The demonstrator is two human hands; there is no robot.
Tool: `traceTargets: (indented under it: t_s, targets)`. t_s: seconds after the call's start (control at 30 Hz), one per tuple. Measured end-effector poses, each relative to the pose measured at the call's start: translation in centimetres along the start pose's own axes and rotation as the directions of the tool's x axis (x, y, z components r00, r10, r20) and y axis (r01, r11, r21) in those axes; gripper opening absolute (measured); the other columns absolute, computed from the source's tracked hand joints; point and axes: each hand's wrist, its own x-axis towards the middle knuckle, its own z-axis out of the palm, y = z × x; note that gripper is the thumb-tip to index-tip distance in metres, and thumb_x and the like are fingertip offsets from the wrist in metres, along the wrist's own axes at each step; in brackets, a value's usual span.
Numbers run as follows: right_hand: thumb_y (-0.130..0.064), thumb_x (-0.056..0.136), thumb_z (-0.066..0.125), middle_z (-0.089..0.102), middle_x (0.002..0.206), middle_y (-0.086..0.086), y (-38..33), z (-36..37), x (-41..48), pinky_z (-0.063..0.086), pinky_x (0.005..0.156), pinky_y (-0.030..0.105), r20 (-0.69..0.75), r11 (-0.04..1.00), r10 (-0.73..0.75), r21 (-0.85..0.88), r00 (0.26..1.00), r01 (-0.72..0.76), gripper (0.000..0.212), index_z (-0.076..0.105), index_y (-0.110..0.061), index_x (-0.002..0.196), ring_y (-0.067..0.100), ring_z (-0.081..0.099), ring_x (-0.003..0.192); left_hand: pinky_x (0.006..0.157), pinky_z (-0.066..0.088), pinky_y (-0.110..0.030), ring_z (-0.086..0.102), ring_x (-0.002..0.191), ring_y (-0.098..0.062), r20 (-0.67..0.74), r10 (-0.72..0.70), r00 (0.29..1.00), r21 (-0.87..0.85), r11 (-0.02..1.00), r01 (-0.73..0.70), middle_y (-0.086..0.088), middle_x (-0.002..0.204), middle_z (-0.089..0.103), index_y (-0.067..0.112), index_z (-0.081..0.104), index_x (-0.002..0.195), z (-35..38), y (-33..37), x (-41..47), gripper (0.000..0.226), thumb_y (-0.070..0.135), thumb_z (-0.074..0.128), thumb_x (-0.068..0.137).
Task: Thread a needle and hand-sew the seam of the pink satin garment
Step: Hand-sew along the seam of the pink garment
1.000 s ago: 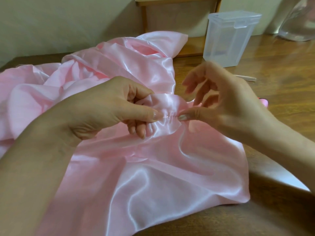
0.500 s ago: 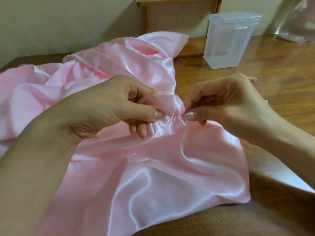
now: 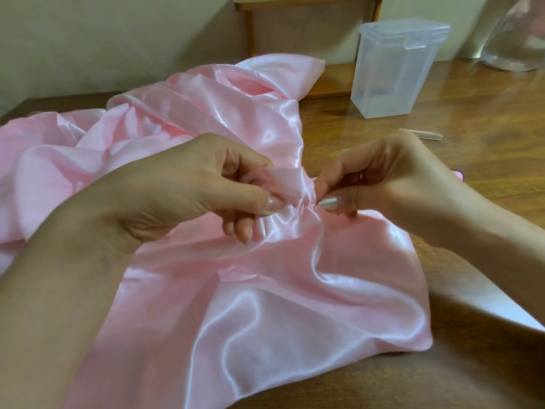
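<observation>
Pinches gathered seam of pink satin garment (image 3: 265,290) in curled fingers of left hand (image 3: 188,196); grips needle (image 3: 312,205) at gathers with right hand (image 3: 383,178), above wooden surface (image 3: 472,119).

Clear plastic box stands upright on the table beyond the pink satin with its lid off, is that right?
Not quite: the clear plastic box stands upright on the table beyond the pink satin, but its lid is on and closed, as the head view shows.

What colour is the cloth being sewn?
Plain shiny pale pink; the cloth shows best in the head view.
</observation>
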Motion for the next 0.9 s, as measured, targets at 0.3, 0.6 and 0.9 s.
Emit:
traceTargets:
  t_s: [0.3,0.6,0.9]
  targets:
    - [0.016,0.073,0.068,0.062,0.082,0.036,0.09,0.22,0.14,0.045,0.066,0.042,0.055,0.992,0.079,0.095,0.995,-0.084,0.025,0.073,-0.007,0.066,0.028,0.053,0.066,0.038,0.039,-0.013,0.054,0.037,-0.007,0.022,-0.029,0.999,-0.019,0.999,0.029,-0.007,0.050,0.060,0.003,0.072,0.084,0.14,-0.05,0.20,0.022,0.007,0.066,0.064]
    - [-0.002,0.064,0.066,0.067,0.073,0.022,0.73,-0.02,0.31,0.047,0.068,0.037,0.122,0.984,0.086,0.146,0.989,-0.103,0.018,0.077,-0.016,0.068,0.024,0.057,0.068,0.037,0.038,-0.013,0.052,0.035,-0.006,0.054,-0.030,0.998,-0.028,0.999,0.032,-0.004,0.048,0.058,0.007,0.074,0.082,0.20,0.03,0.18,0.020,0.006,0.065,0.064]
    - [-0.001,0.064,0.066,0.065,0.070,0.017,0.83,-0.10,0.45,0.043,0.069,0.041,0.138,0.981,0.087,0.163,0.987,-0.109,0.018,0.076,-0.015,0.068,0.027,0.053,0.068,0.037,0.038,-0.012,0.053,0.036,-0.006,0.063,-0.017,0.998,-0.027,0.999,0.019,-0.003,0.048,0.057,0.007,0.074,0.081,0.21,-0.10,0.22,0.019,0.006,0.065,0.064]
